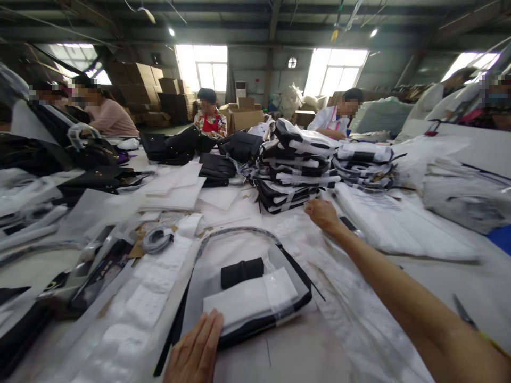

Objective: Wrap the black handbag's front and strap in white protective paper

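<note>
My left hand (197, 348) lies flat and open on the near edge of a black bag (255, 314) wrapped in clear plastic, with white paper and a rolled black strap (241, 272) on top. My right hand (321, 214) reaches far across the table, fingers curled, touching the base of a stack of black bags wrapped in white paper (289, 170). What its fingers grip, if anything, is hidden.
White sheets and foam (175, 189) cover the table. Black handbags (91, 159) lie at the left, plastic-wrapped bundles (463, 197) at the right. Scissors (463, 311) sit near my right forearm. Several other people work across the table; cardboard boxes (138, 85) are stacked behind.
</note>
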Motion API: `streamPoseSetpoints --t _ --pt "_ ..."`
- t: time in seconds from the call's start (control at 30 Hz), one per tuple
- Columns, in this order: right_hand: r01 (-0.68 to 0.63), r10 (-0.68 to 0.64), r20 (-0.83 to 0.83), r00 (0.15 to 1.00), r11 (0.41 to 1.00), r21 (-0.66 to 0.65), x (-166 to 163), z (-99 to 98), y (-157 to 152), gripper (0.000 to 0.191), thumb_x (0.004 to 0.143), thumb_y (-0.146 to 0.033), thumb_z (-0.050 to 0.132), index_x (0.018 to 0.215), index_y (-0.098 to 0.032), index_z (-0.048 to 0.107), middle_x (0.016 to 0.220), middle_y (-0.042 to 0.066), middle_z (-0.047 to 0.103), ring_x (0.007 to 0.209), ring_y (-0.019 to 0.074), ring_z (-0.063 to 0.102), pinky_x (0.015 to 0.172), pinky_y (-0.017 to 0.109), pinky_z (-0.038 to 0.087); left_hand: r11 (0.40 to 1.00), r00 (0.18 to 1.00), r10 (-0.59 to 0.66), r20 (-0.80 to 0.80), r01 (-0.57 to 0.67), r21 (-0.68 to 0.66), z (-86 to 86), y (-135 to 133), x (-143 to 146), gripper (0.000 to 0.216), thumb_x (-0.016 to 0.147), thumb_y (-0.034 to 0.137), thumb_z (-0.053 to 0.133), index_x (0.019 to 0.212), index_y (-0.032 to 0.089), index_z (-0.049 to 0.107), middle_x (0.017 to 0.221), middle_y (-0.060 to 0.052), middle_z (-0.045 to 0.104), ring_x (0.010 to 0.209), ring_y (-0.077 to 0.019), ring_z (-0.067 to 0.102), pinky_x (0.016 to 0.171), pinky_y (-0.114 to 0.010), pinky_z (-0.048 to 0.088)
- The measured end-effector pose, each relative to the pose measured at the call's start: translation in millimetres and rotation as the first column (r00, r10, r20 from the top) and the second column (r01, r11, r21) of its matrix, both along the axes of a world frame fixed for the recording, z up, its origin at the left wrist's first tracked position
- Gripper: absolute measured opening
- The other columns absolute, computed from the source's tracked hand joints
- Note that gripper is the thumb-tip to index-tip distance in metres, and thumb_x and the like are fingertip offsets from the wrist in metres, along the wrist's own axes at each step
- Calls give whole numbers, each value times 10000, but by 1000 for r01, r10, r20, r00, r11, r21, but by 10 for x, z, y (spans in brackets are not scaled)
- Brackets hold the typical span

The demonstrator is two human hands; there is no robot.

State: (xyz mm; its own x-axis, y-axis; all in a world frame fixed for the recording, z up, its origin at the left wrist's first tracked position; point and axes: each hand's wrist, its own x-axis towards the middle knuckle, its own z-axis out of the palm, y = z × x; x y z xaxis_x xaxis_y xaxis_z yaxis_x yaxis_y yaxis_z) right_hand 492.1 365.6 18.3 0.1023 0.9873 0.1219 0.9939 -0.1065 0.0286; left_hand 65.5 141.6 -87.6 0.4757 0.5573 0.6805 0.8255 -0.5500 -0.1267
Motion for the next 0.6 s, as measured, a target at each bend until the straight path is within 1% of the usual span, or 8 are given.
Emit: streamPoseSetpoints --t 0.1,0.17,0.2,0.27,0.33,0.4,0.47,0.6 --pt "-105 107 -62 992 994 42 -124 114 -645 220 938 -337 526 966 -221 711 1150 57 680 1072 209 590 989 333 362 999 998 34 51 -34 7 101 -40 73 571 961 60 425 1510 192 341 1235 -72 680 1110 -223 649 908 -345 445" --pt "-196 207 -160 965 977 83 -181 103 -1150 217 907 -392 581 829 -226 698 1022 43 697 962 209 618 929 337 402 999 996 43 74 -45 15 160 -55 123 569 966 69 442 1512 188 333 1225 -86 684 1089 -231 657 909 -352 440" --pt "-240 253 -227 941 967 84 -203 67 -1395 242 890 -422 602 767 -229 681 951 39 696 895 209 626 885 341 425 999 996 44 81 -45 20 184 -59 142 567 969 76 445 1513 187 328 1220 -91 686 1080 -233 660 909 -351 439" --pt "-260 265 -320 910 964 58 -236 -64 -1826 279 859 -468 634 709 -233 655 848 33 679 791 207 623 804 342 456 999 995 42 90 -44 25 213 -64 164 560 974 90 448 1513 186 326 1213 -98 687 1071 -235 662 906 -349 438" --pt "-267 259 -348 901 963 27 -260 -253 -2135 225 851 -449 642 783 -239 686 871 39 679 793 214 627 785 345 474 998 994 45 99 -48 32 217 -68 166 557 971 95 451 1508 185 332 1214 -100 686 1074 -238 661 903 -349 441" --pt "-297 281 -354 892 955 10 -279 -460 -2311 180 867 -378 613 925 -245 720 949 51 685 855 220 638 810 344 486 998 994 48 103 -51 30 200 -72 155 562 963 90 454 1505 183 337 1228 -102 678 1083 -239 658 906 -351 443" --pt "-308 290 -361 886 951 8 -294 -633 -2376 207 889 -312 560 981 -241 732 969 55 687 896 215 642 831 332 490 998 993 55 108 -57 16 173 -76 140 576 951 77 455 1504 181 334 1252 -106 664 1095 -238 652 918 -354 444" --pt "-237 234 -336 912 971 32 -296 -760 -2335 232 903 -283 516 872 -235 741 881 41 687 863 204 643 819 322 490 997 990 75 122 -74 -9 130 -81 118 592 932 85 454 1504 174 331 1267 -115 653 1099 -241 651 919 -358 458"
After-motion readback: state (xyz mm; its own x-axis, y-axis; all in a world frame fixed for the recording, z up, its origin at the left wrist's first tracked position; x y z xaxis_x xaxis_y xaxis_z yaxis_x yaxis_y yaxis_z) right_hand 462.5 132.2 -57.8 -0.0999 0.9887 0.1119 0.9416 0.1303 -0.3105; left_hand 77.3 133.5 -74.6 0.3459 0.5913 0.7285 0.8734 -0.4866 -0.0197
